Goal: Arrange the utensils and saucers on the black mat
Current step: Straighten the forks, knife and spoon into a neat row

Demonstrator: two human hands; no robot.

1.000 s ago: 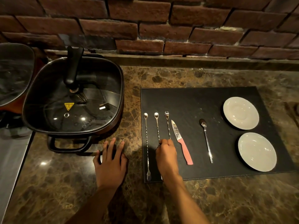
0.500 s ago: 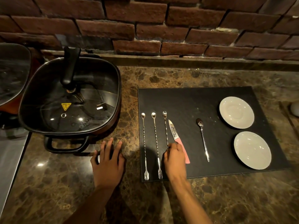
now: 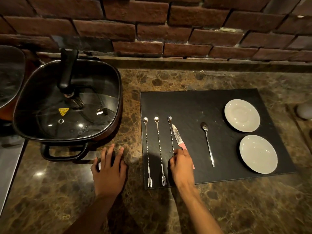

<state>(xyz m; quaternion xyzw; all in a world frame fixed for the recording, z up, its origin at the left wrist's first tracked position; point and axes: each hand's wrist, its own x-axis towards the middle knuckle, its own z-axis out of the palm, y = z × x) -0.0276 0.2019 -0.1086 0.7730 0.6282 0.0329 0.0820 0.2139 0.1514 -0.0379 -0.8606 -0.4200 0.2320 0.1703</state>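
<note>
A black mat (image 3: 194, 105) lies on the marble counter. On its left side lie three long twisted bar spoons with fork ends: one at the far left (image 3: 146, 149), a second (image 3: 159, 149) beside it, and a third (image 3: 171, 134) that leans against a pink-handled knife (image 3: 177, 135). My right hand (image 3: 181, 163) pinches the third spoon's shaft and covers its lower end and most of the knife handle. A small teaspoon (image 3: 208, 144) lies mid-mat. Two white saucers, one at the back (image 3: 242, 115) and one nearer (image 3: 258, 153), sit at the right. My left hand (image 3: 109, 171) rests flat on the counter.
A square electric pot with a glass lid (image 3: 67, 105) stands left of the mat, its front handle near my left hand. Part of another lidded pan (image 3: 10, 78) shows at far left. A brick wall runs behind. A pale round object (image 3: 304, 111) sits at the right edge.
My right hand has shifted right from the second bar spoon to the third one, whose shaft it now holds beside the knife. The second spoon lies free. My left hand stays put.
</note>
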